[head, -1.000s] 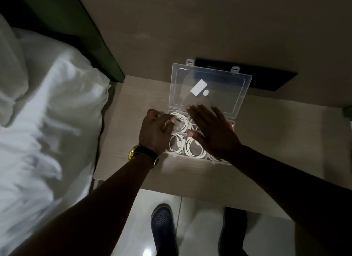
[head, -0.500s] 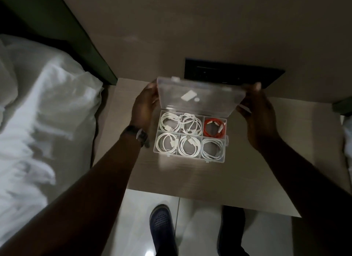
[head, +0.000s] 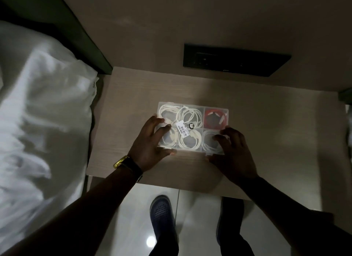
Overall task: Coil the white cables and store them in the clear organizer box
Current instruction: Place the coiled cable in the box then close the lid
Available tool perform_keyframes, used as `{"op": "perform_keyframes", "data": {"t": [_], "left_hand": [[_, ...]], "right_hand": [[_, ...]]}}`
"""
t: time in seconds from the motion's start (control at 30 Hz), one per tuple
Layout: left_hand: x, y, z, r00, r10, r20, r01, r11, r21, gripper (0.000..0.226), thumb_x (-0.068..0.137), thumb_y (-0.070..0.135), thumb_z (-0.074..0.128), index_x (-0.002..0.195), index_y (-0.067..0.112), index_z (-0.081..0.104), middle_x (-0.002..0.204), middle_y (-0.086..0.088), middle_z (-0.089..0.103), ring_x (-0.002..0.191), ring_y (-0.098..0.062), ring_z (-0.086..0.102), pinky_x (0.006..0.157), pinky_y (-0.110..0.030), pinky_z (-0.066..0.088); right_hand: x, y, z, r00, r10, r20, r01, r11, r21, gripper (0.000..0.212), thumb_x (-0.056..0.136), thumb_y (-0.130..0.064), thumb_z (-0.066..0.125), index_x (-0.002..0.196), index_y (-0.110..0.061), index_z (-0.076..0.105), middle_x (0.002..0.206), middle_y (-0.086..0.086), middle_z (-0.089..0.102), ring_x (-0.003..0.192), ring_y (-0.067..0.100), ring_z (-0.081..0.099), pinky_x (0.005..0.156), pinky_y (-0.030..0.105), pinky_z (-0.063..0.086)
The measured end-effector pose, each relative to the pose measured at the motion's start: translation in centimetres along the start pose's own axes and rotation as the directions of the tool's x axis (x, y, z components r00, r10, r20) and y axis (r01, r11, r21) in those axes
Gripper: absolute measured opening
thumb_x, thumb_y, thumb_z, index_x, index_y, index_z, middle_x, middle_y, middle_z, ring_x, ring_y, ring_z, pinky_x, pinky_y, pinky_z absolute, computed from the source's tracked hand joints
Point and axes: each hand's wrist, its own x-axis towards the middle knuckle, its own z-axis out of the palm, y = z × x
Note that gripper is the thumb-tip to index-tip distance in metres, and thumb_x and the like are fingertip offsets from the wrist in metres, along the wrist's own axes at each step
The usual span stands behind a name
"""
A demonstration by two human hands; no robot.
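Lid now shut on clear organizer box (head: 192, 112), coiled white cables (head: 189, 116) inside, left hand (head: 150, 147) and right hand (head: 233, 152) fingers spread, pressing it.

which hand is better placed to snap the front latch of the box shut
Right, probably. The right hand has its thumb at a small tab on the front rim of the clear organizer box. The left hand lies over the left end, steadying the lid.
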Motion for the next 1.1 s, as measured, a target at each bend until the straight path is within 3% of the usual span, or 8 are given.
{"op": "perform_keyframes", "data": {"t": [0.2,0.43,0.67,0.77,0.97,1.1], "left_hand": [[0.0,-1.2,0.1,0.987,0.122,0.101,-0.145,0.954,0.264,0.075,0.079,0.063,0.064,0.129,0.008,0.054,0.145,-0.018,0.047,0.145,-0.038,0.025,0.109,-0.055,0.034],[0.4,-2.6,1.3,0.967,0.248,0.067,-0.256,0.924,0.284,0.070,0.083,0.059,0.064,0.121,0.000,0.057,0.137,-0.023,0.053,0.140,-0.047,0.027,0.112,-0.058,0.029],[1.0,-1.4,-0.4,0.976,0.172,0.131,-0.193,0.967,0.168,0.073,0.078,0.061,0.069,0.126,0.007,0.056,0.142,-0.017,0.049,0.143,-0.040,0.024,0.112,-0.054,0.031],[1.2,-1.3,-1.1,0.972,0.172,0.158,-0.203,0.957,0.207,0.069,0.079,0.055,0.069,0.127,0.008,0.056,0.141,-0.017,0.050,0.142,-0.042,0.025,0.111,-0.055,0.034],[0.4,-1.8,0.4,0.969,0.232,0.081,-0.246,0.922,0.299,0.061,0.087,0.050,0.061,0.124,0.002,0.058,0.134,-0.022,0.056,0.139,-0.048,0.029,0.109,-0.052,0.036],[0.5,-1.8,0.4,0.980,0.196,0.040,-0.200,0.966,0.164,0.068,0.080,0.052,0.072,0.127,0.006,0.057,0.139,-0.019,0.052,0.142,-0.041,0.029,0.112,-0.053,0.033]], "right_hand": [[0.0,-0.1,0.2,0.999,-0.036,0.000,0.036,0.993,-0.110,0.054,0.081,-0.052,0.065,0.118,-0.014,0.058,0.128,0.016,0.052,0.121,0.036,0.045,0.094,0.046,0.047],[0.2,1.7,2.0,0.985,-0.173,-0.030,0.162,0.962,-0.221,0.045,0.087,-0.047,0.061,0.115,-0.011,0.061,0.117,0.021,0.062,0.127,0.044,0.041,0.103,0.045,0.037],[0.8,1.2,0.9,0.997,-0.078,-0.012,0.076,0.986,-0.146,0.047,0.079,-0.050,0.070,0.107,-0.013,0.064,0.117,0.013,0.058,0.125,0.039,0.042,0.097,0.041,0.041],[0.9,1.1,0.7,0.998,-0.060,-0.002,0.059,0.987,-0.152,0.048,0.078,-0.049,0.072,0.107,-0.012,0.066,0.118,0.015,0.060,0.126,0.039,0.042,0.097,0.040,0.040],[0.7,1.1,1.3,0.995,-0.097,-0.031,0.092,0.986,-0.135,0.046,0.079,-0.048,0.070,0.112,-0.016,0.062,0.117,0.018,0.061,0.124,0.045,0.044,0.095,0.043,0.040],[1.2,1.4,0.3,0.996,-0.084,-0.028,0.081,0.993,-0.089,0.049,0.075,-0.048,0.073,0.110,-0.016,0.061,0.116,0.014,0.059,0.124,0.040,0.045,0.093,0.043,0.045]]}}
